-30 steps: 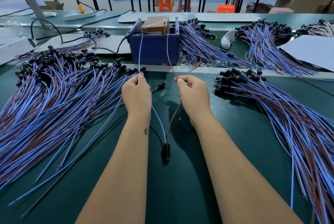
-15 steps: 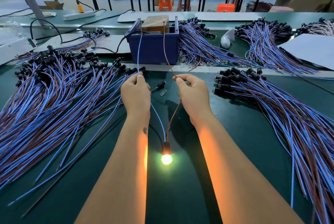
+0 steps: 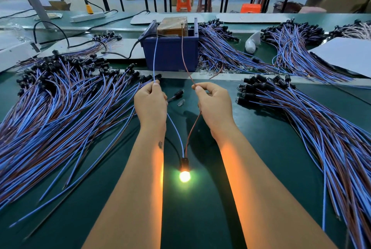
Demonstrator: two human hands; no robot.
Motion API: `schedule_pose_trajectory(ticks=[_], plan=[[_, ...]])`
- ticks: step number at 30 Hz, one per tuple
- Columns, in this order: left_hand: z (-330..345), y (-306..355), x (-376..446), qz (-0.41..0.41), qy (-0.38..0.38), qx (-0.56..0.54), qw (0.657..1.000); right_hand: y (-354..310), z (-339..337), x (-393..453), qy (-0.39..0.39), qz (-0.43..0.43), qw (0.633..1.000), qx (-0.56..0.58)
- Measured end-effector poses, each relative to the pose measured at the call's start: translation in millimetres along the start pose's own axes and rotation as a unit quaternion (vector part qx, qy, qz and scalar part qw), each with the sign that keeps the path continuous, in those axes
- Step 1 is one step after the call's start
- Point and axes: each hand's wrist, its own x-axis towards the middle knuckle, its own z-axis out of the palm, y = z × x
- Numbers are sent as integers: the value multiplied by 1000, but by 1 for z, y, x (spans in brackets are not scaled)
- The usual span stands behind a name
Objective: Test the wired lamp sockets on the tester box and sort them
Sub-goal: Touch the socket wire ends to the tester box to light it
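Observation:
A black lamp socket (image 3: 183,162) lies on the green table between my forearms, and its bulb (image 3: 184,176) glows bright. My left hand (image 3: 151,101) pinches its blue wire (image 3: 155,56). My right hand (image 3: 213,103) pinches its brown wire (image 3: 185,64). Both wire ends reach up to the top of the blue tester box (image 3: 170,54) straight ahead. A big pile of wired sockets (image 3: 60,108) spreads on the left. Another pile (image 3: 311,120) spreads on the right.
A loose socket (image 3: 177,95) and a small clear bulb (image 3: 180,103) lie between my hands. More wire bundles (image 3: 224,54) lie behind the box, with a white sheet (image 3: 347,56) at the right. A power strip (image 3: 88,16) and cables are at the back left.
The bulb was dark a second ago and lit half a second ago; it still glows. My hands hold almost the same place with the wires at the box.

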Motion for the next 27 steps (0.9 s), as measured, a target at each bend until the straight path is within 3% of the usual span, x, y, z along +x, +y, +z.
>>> schedule_pose_trajectory(ticks=[4,8,12,15,18,22,24,27], plan=[[0,-3,2,6,-19,20,1000,0,1,-2,-4,-16,1000,-1],[7,-1,-4,22,-88,56,994,-6,3,-8,-15,-53,998,-26],[13,2,-11,1,-162,0,987,-13,4,-13,-36,-69,994,-73],[14,4,-13,4,-162,-10,987,-16,3,-15,-48,-66,993,-91],[10,9,-13,-9,-145,-91,985,-22,-2,-16,-83,-59,991,-86],[2,18,-12,-42,-138,-235,961,-27,-11,-18,-92,-80,980,-160],[0,21,-15,-55,-156,-277,947,-30,-15,-16,-71,-82,966,-234],[1,25,-22,-77,-202,-318,923,-40,-22,-13,40,-100,948,-298]])
